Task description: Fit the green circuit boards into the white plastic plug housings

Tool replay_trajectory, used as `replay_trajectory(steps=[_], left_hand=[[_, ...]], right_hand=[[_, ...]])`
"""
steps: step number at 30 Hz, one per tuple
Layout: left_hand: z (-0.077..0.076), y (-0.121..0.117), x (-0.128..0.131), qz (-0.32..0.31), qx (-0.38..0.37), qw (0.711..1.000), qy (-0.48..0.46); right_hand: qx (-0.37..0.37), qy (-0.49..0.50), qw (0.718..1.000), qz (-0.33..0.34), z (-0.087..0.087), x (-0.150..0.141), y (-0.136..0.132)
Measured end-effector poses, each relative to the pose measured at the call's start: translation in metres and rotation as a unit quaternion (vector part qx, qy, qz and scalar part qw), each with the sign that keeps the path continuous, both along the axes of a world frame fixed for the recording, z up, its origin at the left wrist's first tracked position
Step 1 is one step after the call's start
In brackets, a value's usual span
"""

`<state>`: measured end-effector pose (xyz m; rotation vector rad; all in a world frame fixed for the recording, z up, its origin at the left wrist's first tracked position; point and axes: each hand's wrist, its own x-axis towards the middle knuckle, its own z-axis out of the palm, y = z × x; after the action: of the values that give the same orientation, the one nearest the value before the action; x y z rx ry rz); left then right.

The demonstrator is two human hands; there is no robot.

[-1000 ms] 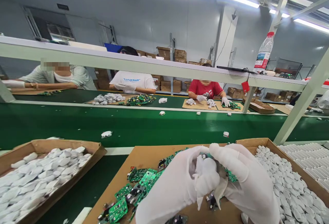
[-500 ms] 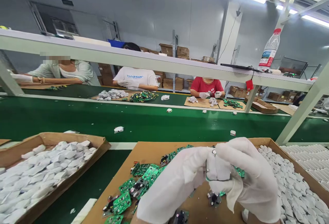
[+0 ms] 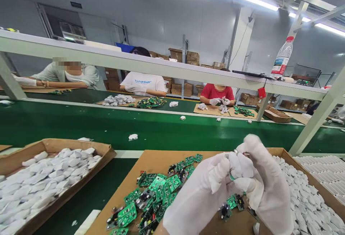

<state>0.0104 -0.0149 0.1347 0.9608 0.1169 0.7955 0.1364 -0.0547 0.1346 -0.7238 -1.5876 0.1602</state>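
Observation:
My left hand (image 3: pixel 199 191) and my right hand (image 3: pixel 272 188), both in white gloves, grip a small white-covered piece (image 3: pixel 242 166) between them above a cardboard sheet (image 3: pixel 155 158). A bit of green edge and a shiny metal part show on the piece; the fingers hide much of the rest. My right index finger is raised and bent behind its top. Green circuit boards (image 3: pixel 159 188) with electronic parts lie heaped on the cardboard to the left of my hands. A few more boards (image 3: pixel 225 211) lie below them.
Cardboard trays of white pieces stand at left (image 3: pixel 54 177) and right (image 3: pixel 304 191). White strips (image 3: pixel 323 170) lie in rows at far right. Beyond runs a green conveyor belt (image 3: pixel 67 123) carrying white pieces, under a shelf (image 3: pixel 161 64) with a bottle (image 3: pixel 281 58). Co-workers sit opposite.
Both hands have shifted right with the white-covered piece, and my right index finger has lifted. White pieces on the belt have moved to the right. More of the board heap shows.

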Motion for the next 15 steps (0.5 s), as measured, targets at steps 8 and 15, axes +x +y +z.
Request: replay_trajectory(steps=[8,15], left_hand=[[-0.010,-0.004,0.009,-0.060,-0.101,0.985,-0.126],[-0.015,-0.008,0.014,-0.054,-0.198,0.967,-0.152]], right_hand=[[0.049,-0.056,0.995,-0.067,0.003,-0.001,0.001],[0.034,-0.068,0.996,-0.050,-0.002,0.001,0.004]])
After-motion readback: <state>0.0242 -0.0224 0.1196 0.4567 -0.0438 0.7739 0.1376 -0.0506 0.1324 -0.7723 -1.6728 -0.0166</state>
